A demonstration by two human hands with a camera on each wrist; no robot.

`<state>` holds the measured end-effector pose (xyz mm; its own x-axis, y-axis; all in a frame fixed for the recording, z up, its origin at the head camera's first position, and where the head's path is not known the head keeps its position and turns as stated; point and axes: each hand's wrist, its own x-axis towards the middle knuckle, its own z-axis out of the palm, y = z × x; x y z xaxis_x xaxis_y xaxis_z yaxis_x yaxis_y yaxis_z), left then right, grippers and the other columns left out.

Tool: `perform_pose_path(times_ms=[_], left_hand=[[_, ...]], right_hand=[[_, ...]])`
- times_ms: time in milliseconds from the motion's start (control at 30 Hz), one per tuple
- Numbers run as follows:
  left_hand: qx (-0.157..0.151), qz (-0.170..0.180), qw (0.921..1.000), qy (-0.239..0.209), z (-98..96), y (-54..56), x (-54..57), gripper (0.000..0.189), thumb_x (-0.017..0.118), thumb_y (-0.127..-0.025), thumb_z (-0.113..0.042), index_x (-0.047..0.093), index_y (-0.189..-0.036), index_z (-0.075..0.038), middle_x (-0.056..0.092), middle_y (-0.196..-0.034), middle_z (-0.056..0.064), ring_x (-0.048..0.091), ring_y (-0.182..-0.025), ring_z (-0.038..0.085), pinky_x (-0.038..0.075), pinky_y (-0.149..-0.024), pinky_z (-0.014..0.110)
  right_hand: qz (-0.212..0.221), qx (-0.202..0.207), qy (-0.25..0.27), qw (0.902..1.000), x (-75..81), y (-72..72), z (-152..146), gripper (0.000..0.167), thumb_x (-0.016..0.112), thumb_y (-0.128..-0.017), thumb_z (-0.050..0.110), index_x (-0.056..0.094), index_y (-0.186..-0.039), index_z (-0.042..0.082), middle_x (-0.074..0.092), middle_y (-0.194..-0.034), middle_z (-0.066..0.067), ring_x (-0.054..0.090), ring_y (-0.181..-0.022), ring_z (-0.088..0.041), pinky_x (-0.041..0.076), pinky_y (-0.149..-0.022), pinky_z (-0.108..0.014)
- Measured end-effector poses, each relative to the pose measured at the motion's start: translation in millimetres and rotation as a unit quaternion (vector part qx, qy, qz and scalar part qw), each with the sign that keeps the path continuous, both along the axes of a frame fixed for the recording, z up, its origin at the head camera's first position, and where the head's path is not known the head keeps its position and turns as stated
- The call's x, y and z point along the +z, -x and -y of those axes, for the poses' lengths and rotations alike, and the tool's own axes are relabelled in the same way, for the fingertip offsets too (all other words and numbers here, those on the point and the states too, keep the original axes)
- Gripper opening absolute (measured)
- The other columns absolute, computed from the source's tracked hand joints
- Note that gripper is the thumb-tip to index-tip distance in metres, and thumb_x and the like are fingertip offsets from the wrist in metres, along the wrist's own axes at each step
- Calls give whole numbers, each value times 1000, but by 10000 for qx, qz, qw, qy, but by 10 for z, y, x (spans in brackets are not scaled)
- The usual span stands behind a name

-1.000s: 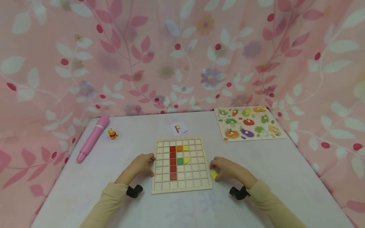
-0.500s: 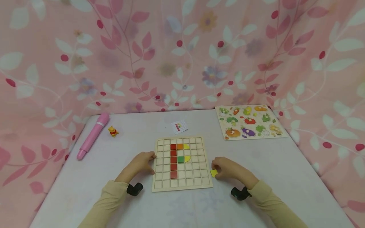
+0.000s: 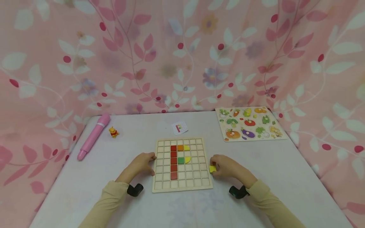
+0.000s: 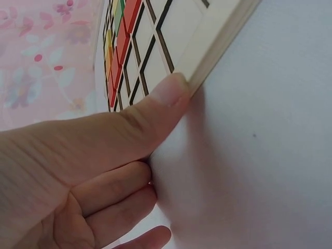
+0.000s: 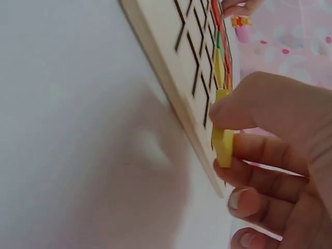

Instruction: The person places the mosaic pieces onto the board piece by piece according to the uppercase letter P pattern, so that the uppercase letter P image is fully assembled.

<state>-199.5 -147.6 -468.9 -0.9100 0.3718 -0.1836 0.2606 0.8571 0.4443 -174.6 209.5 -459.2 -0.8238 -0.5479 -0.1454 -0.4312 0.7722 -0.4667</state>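
In the head view, a square wooden grid board (image 3: 196, 174) lies between my two hands. A column of red tiles (image 3: 174, 168) sits in it, with an orange tile (image 3: 180, 148), a green tile (image 3: 181, 160) and two rounded yellow tiles (image 3: 187, 160) to its right. My left hand (image 3: 141, 163) rests at the board's left edge; its thumb (image 4: 168, 93) touches the rim in the left wrist view. Just beyond the right edge, my right hand (image 3: 227, 166) pinches a yellow tile (image 5: 224, 148) between thumb and fingers. Part of that tile is hidden by the thumb.
Behind the board lies a small pattern card (image 3: 179, 128). A vegetable puzzle board (image 3: 251, 124) is at the back right. To the left are a pink pen-like stick (image 3: 93, 137) and a small yellow bear figure (image 3: 113, 132). A floral curtain (image 3: 182, 63) stands behind the table.
My right hand has shifted slightly away from me and toward the board, carrying the yellow tile. The left hand stays at the board's edge. The tiles on the board are unchanged.
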Motion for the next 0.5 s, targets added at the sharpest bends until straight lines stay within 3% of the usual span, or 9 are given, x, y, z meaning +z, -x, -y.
perform_pose_path(times_ms=[267, 500], left_hand=[[51, 32, 10000, 3, -13, -13, -17, 57, 86, -49, -16, 59, -99, -9, 62, -105, 7, 52, -101, 29, 39, -87, 40], [97, 7, 10000, 16, -10, -15, 2, 57, 86, -49, -16, 59, -99, -9, 62, -104, 6, 52, -98, 29, 40, -85, 41]], right_hand=[[-628, 410, 299, 9967, 62, 142, 85, 23, 73, -72, 18, 61, -90, 10, 52, -82, 7, 49, -70, -16, 42, -60, -25], [-564, 441, 340, 9969, 77, 276, 191, 22, 71, -75, 19, 62, -92, 9, 52, -83, 6, 50, -72, -16, 43, -62, -25]])
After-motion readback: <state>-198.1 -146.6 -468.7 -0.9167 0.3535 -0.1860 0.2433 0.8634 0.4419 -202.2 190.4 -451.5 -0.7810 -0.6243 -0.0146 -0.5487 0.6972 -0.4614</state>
